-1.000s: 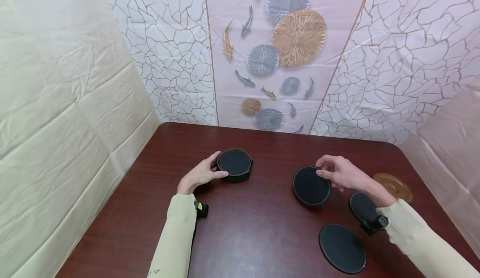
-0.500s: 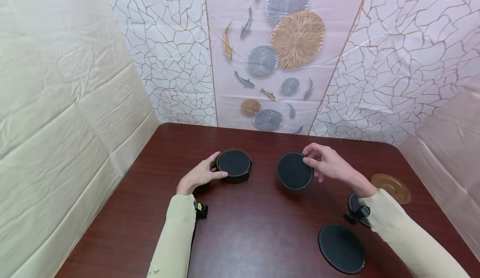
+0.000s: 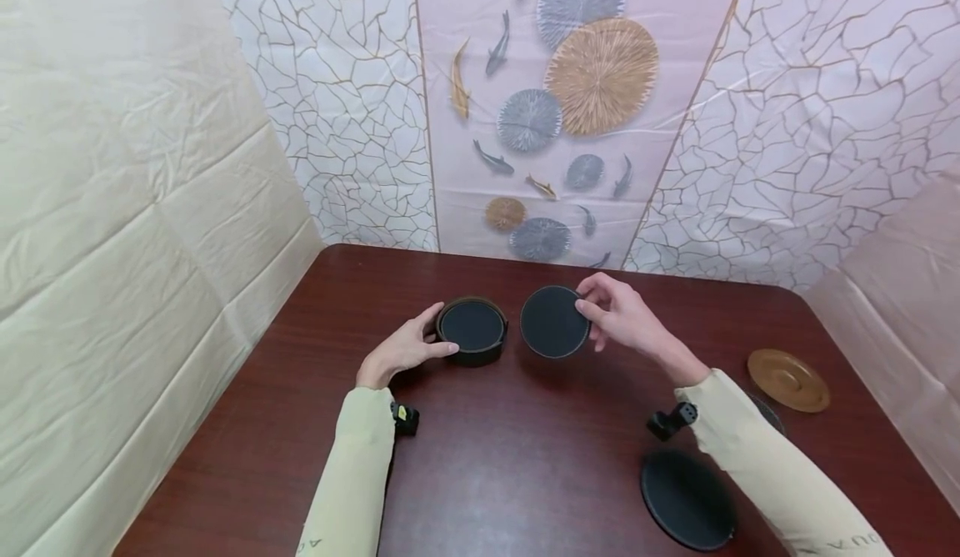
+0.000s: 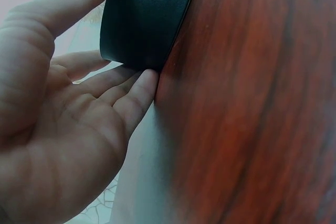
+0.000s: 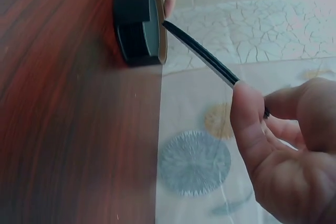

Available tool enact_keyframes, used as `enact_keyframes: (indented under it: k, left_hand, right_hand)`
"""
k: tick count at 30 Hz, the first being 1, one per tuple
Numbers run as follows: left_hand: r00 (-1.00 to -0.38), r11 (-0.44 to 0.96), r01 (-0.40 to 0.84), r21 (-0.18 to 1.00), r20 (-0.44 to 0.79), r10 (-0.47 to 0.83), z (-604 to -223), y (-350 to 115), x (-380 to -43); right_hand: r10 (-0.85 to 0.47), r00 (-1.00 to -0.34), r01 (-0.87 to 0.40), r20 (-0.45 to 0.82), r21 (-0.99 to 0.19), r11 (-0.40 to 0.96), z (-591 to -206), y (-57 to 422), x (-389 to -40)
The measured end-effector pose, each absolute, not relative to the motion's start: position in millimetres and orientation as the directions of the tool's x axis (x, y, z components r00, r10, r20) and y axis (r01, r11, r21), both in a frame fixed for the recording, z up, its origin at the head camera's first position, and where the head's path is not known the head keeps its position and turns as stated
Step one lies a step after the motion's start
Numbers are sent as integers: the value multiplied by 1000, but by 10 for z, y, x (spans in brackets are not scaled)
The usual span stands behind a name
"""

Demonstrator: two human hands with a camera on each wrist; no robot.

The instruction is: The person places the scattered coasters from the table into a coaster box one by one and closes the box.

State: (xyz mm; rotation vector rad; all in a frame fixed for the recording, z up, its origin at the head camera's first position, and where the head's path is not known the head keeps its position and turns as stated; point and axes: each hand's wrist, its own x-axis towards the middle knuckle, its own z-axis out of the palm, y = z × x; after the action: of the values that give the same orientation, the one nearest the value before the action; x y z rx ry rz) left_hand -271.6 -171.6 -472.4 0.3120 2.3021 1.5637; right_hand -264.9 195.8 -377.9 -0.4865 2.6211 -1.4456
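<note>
A round black coaster holder (image 3: pixel 474 358) with a brown inner rim stands on the table, a black coaster (image 3: pixel 471 325) lying inside it. My left hand (image 3: pixel 405 343) grips its left side, thumb at the front and fingers round the back; the left wrist view shows fingertips low against its dark wall (image 4: pixel 149 19). My right hand (image 3: pixel 618 317) pinches a second round black coaster (image 3: pixel 553 322) by its right edge, raised and tilted just right of the holder. Edge-on in the right wrist view, this coaster (image 5: pixel 202 53) slants toward the holder (image 5: pixel 131 3), whose wall has a cut-out.
Another black coaster (image 3: pixel 686 503) lies near the front right of the table (image 3: pixel 510 474). A further dark disc (image 3: pixel 771 415) is mostly hidden under the right sleeve (image 3: pixel 757 457). Beyond it lies a brown round disc (image 3: pixel 787 380). A patterned cloth (image 3: pixel 360 123) hangs behind the table.
My right hand has carried the coaster leftward and farther back across the table, close to the holder. My left hand stays at the holder.
</note>
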Motion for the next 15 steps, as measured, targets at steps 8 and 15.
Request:
enact_keyframes:
  k: [8, 15]
  left_hand:
    - [-919, 381, -10, 925, -158, 361, -4725, -1713, -2719]
    - [-900, 410, -13, 912, -189, 392, -4502, -1708, -2628]
  right_hand:
    - [-281, -955, -215, 98, -880, 424, -3884, 1643, -2727]
    - [-248, -965, -178, 85, -906, 384, -4000, 1346, -2830]
